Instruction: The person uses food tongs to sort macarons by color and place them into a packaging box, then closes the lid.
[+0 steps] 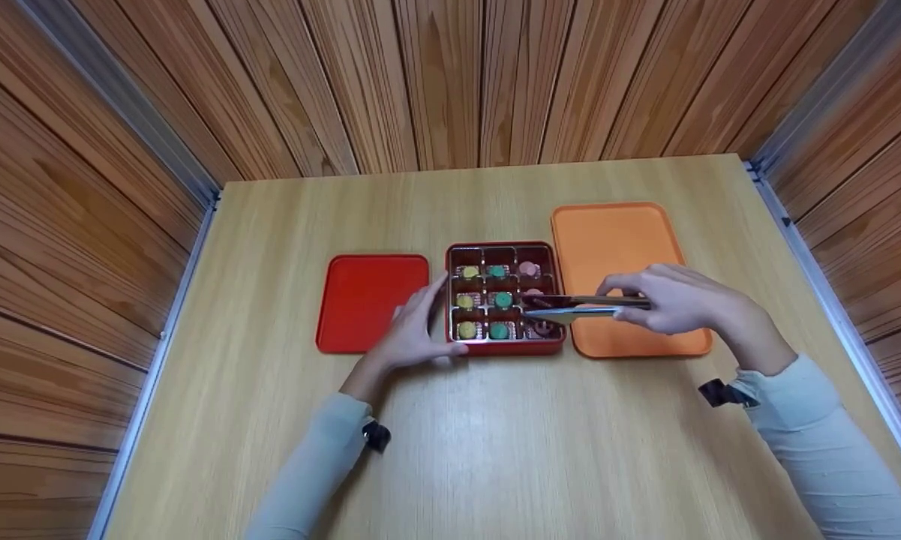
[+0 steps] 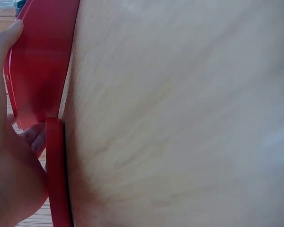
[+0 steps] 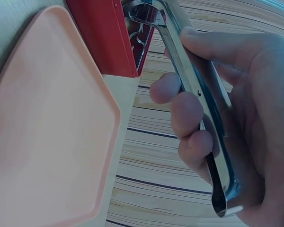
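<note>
A red box (image 1: 506,349) with a divided clear tray inside holds several small round sweets in pleated cups: yellow ones (image 1: 466,301) on the left, green ones (image 1: 503,300) in the middle, pink ones (image 1: 528,268) and a dark brown one (image 1: 543,328) on the right. My left hand (image 1: 414,334) steadies the box at its front left corner, thumb on the front wall and fingers straight along the left side. My right hand (image 1: 664,300) grips metal tongs (image 3: 199,90). Their tips reach into the front right part of the box, close over the brown sweet and partly covering it.
A red lid (image 1: 367,300) lies left of the box, partly beneath my left hand. To the right, an orange tray (image 1: 615,232) lies close against the box, under my right hand. Wood-patterned walls (image 1: 435,90) stand behind and at both sides of the table (image 1: 465,450).
</note>
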Motion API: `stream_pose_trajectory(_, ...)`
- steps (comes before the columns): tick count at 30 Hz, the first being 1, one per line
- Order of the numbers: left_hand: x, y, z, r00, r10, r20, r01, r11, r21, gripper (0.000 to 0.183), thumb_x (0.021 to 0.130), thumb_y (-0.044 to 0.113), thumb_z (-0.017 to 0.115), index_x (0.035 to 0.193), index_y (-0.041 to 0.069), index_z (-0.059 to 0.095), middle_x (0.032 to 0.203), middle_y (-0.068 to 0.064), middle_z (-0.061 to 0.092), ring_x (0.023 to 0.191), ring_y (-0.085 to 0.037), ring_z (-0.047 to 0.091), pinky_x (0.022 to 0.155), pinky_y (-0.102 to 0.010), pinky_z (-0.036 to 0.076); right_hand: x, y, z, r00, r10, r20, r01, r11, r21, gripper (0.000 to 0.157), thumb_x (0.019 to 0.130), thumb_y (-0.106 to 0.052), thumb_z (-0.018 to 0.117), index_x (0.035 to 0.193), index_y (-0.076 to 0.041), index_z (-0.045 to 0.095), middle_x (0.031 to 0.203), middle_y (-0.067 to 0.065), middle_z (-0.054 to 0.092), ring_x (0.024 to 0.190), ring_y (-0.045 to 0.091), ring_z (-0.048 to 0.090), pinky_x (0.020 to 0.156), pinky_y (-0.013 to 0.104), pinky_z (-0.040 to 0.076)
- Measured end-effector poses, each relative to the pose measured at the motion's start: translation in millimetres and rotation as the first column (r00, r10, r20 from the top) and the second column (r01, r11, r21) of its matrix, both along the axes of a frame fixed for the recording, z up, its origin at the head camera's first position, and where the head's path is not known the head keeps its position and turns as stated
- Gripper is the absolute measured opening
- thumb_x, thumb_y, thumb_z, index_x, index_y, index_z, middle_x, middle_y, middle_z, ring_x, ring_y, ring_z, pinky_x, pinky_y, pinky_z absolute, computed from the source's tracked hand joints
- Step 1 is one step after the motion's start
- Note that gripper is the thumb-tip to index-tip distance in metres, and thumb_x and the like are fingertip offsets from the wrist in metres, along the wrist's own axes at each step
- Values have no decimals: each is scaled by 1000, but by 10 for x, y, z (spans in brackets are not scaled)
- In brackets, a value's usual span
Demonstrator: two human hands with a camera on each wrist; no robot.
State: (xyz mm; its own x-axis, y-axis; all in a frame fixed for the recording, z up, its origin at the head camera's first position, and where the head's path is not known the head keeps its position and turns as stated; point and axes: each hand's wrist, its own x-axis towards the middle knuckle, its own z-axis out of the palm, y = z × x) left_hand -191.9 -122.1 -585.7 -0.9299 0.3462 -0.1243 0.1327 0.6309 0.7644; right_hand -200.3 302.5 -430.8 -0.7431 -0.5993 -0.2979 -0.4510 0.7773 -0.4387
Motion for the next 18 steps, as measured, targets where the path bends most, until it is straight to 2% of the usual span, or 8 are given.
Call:
stream_pose_trajectory(5,3,4,7,1000,3,2,-3,1000,3,134,79,69,93,182,39,14,187,-10,32,174,-38,28,140,-78,15,-21,30,44,1000,-10,-2,10,999,-38,27,109,-18,73,135,-21,75,66,-12,46,51,4,40,49,22,32)
stream_pose_trajectory(10,3,8,8,1000,7,5,-7,1000,-3,134,79,71,92,182,37,14,187,-9,32,174,-38,28,140,-78,15,-28,61,63,1000,-14,-25,13,999,-34,27,109,-20,73,137,-20,74,68,-12,46,52,4,40,50,22,32)
stream_pose_trajectory(18,8,7,3,1000,6,3,-6,1000,0,133,80,67,94,182,39,13,187,-8,31,175,-37,27,140,-79,12,-36,155,69,994,-12,-106,8,999,-40,23,109,-20,74,132,-21,72,70,-12,49,53,2,39,51,22,30)
